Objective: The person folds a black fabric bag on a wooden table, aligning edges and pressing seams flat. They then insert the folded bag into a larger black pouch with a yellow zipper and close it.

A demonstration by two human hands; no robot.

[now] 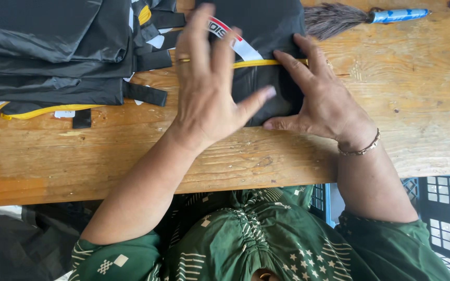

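Both hands, left hand (208, 88) and right hand (320, 96), press flat, fingers spread, on black garment (266, 83) near table (412, 104) edge.

One head camera looks steeply down, close over the wooden table (391, 104).

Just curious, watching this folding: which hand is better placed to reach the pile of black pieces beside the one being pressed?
Probably the left hand. It lies flat on the black garment on the side nearer the stacked black pieces. The right hand presses the garment's far edge, by the brush.

Worn wooden table (417, 104) (daylit), dark crates (446, 208) below.
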